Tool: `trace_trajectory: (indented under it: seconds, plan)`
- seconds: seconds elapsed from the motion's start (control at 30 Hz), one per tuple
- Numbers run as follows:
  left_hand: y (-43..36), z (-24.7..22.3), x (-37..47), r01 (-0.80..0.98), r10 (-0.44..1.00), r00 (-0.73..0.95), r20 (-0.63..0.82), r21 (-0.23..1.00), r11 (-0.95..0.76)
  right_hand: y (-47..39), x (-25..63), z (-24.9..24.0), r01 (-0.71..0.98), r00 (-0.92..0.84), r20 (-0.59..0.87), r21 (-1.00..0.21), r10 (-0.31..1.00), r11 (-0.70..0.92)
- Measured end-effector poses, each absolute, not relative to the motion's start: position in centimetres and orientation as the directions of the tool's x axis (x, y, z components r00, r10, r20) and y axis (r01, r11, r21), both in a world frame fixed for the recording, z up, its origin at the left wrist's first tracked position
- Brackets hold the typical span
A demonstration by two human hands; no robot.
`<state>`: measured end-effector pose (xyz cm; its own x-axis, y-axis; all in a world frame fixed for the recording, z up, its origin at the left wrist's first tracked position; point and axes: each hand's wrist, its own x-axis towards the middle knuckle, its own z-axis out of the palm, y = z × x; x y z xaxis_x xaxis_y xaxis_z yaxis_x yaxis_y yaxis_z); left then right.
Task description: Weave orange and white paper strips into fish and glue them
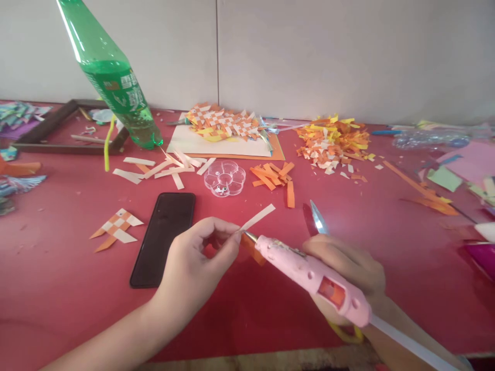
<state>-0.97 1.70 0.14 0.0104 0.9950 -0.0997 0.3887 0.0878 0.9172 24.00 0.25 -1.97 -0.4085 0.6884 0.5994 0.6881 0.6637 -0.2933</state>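
Note:
My left hand (201,255) is closed in a pinch on a cream paper strip (260,216), which points up and to the right. An orange paper strip (253,251) hangs below, close to the same fingertips. My right hand (344,263) grips a pink hot glue gun (294,265), its metal tip touching or almost touching the pinched strip end. A white glue stick (413,342) runs out of the gun's back. Scissors (319,219) are also held in my right hand, blades pointing away and yellow handle below; the palm hides their middle.
A black phone (164,237) lies beside my left hand, with a woven paper fish (118,226) left of it. Ahead are cream strips (170,167), orange strips (273,176), a clear flower-shaped tray (226,178), paper scraps (336,139) and a tall green bottle (116,85).

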Motion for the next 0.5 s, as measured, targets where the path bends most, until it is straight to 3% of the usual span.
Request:
trace_trajectory:
  seconds: [0.1,0.2,0.27,0.3,0.37,0.5]
  plan:
    - [1.8,0.2,-1.0,0.345,0.994,-0.001,-0.109,0.933,0.102,1.1,25.0,-1.6,0.716,-0.416,0.667,-0.179,0.618,0.675]
    - [1.9,0.4,-1.0,0.25,0.989,-0.008,-0.151,0.957,0.148,2.5,27.7,-0.9,0.851,-0.345,0.677,-0.066,0.65,0.521]
    - [2.0,0.5,-1.0,0.194,0.982,0.003,-0.187,0.964,0.183,3.5,30.6,-0.5,0.946,-0.263,0.599,0.008,0.756,0.323]
    - [2.0,0.5,-1.0,0.172,0.98,0.011,-0.201,0.965,0.196,3.9,32.3,-0.4,0.958,-0.264,0.468,0.029,0.843,0.284]
    - [2.0,0.5,-1.0,0.133,0.975,0.025,-0.219,0.968,0.214,4.8,35.9,-0.6,0.96,-0.271,0.331,0.027,0.904,0.278]
    - [2.0,0.4,-1.0,0.076,0.968,0.04,-0.249,0.966,0.246,5.9,42.0,-1.8,0.962,-0.272,0.276,0.055,0.922,0.268]
